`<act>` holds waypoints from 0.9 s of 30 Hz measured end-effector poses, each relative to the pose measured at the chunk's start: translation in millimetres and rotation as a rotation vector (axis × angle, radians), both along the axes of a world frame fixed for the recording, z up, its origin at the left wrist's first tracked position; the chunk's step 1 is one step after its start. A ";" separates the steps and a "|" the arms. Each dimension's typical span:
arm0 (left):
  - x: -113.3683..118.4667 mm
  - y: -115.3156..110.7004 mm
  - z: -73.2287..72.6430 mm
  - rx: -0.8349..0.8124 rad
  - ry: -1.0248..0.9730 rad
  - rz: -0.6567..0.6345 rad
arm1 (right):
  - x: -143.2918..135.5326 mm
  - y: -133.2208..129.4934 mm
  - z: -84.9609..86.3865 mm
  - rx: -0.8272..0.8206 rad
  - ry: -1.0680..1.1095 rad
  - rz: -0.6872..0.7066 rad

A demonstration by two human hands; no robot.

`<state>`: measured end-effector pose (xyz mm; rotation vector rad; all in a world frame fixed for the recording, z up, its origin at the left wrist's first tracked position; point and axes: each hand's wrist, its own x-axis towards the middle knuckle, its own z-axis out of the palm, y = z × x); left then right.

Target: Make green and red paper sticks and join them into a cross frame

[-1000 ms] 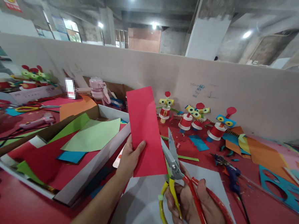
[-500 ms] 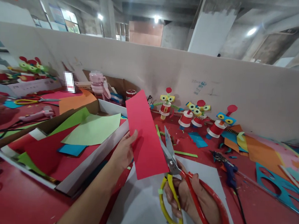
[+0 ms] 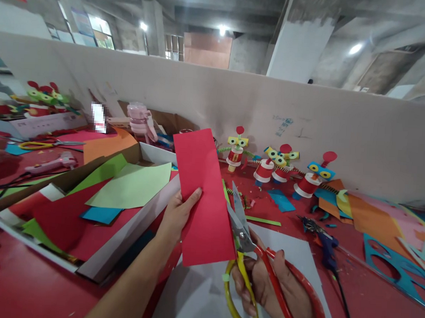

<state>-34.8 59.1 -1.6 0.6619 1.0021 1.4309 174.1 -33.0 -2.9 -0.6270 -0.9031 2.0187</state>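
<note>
**Smooth red paper held up beside open scissors**

The red paper (image 3: 206, 201) is a tall, narrow rectangle, bright and evenly coloured, with straight edges and clean corners. Its face is plain, without marks or visible creases, and softly shaded in places. It tilts a little, its top leaning left, above the table (image 3: 49, 288) and the near part of a white sheet (image 3: 293, 248).

The left hand (image 3: 177, 211) pinches its left side, thumb flat on the front and the other fingers hidden behind. The right hand (image 3: 270, 280) grasps the scissors (image 3: 244, 236), which have silver blades standing apart, one yellow handle loop and one red. The blades are at the paper's right edge; whether they touch it is unclear. Left of the paper, an open box (image 3: 145, 215) holds green, red and blue pieces.
</note>
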 end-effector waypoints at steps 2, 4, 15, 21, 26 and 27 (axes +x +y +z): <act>-1.1 0.3 0.2 0.005 -0.003 0.003 | 2.5 0.1 -0.6 0.004 -0.001 0.013; -1.0 -0.3 -0.2 0.008 -0.012 -0.001 | 3.1 -0.4 -1.4 0.013 -0.009 0.029; -2.4 0.9 3.7 0.035 -0.137 0.084 | 10.8 -3.0 10.3 0.040 -0.112 0.024; -17.1 12.6 -1.3 0.264 -0.046 0.377 | 29.5 3.0 10.4 -0.007 -0.166 -0.050; -2.4 -7.1 2.6 0.573 0.531 0.066 | 11.2 6.9 3.9 -0.021 -0.150 -0.307; 1.0 -10.4 3.6 0.619 0.595 0.032 | 7.1 6.9 4.6 -0.018 -0.134 -0.331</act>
